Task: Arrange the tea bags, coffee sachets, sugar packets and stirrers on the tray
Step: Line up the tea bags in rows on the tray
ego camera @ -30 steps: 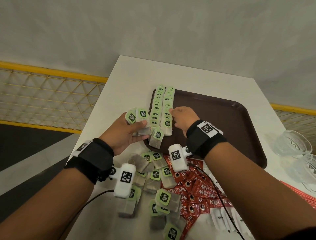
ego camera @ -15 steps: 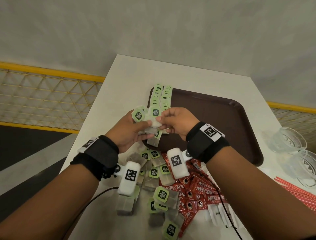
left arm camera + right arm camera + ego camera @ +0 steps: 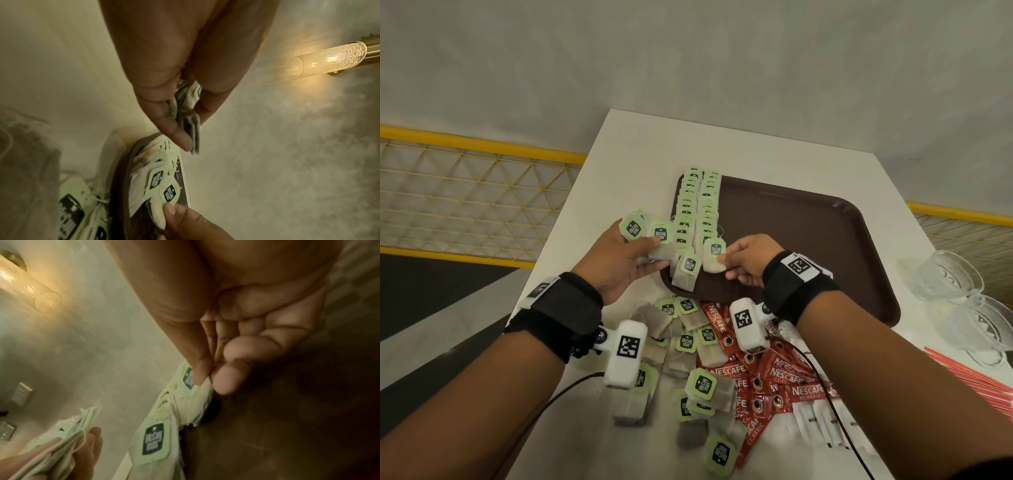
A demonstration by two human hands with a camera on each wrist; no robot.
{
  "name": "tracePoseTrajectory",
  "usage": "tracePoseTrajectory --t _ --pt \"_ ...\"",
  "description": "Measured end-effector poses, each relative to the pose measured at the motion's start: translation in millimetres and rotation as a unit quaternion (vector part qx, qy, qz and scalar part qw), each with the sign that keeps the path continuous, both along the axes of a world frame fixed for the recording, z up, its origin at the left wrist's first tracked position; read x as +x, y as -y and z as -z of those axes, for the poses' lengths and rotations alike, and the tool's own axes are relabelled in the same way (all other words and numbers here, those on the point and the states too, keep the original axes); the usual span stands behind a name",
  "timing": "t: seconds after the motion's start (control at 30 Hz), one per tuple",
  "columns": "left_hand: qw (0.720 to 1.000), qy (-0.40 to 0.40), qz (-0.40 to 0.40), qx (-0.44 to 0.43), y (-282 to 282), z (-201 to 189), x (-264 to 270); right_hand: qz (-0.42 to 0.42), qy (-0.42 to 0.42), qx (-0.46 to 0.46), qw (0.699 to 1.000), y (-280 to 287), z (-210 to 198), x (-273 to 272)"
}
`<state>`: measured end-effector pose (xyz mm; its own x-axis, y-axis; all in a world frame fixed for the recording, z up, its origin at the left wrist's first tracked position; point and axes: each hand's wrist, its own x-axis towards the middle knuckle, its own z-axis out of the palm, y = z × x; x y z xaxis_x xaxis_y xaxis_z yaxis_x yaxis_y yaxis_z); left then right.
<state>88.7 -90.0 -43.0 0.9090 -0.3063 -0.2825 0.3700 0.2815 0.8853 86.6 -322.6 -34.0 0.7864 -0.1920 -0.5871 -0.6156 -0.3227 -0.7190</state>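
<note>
Since half a second ago, the right hand is parting from the left hand, its fingers pinching one tea bag over the tray at frame centre. That bag's long axis is running up-frame, lining up with the near end of the right-hand row of tea bags, just above it. The left hand, nearer the tray's left rim, is gripping a small bundle of bags.

Where we've got everything sitting on the table right now

We've got the tray at the back middle, with two rows of tea bags running along its left edge. Our left hand is just left of the tray's near corner with a bunch of bags, our right hand over that corner with one tea bag. Loose tea bags pile up in front, coffee sachets right of them, sugar packets nearer still, glass cups and stirrers far right.
</note>
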Motion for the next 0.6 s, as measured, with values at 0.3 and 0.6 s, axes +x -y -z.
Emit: tracePoseTrajectory --t 0.3,0.6 --pt "1.000 0.003 -0.008 0.006 -5.6 1.5 -5.9 -0.059 -0.025 -0.095 0.993 -17.9 -5.9 6.9" --pt "1.000 0.006 -0.012 0.006 -7.3 0.6 -8.5 -0.198 0.147 -0.196 0.949 -26.3 3.0 1.9"
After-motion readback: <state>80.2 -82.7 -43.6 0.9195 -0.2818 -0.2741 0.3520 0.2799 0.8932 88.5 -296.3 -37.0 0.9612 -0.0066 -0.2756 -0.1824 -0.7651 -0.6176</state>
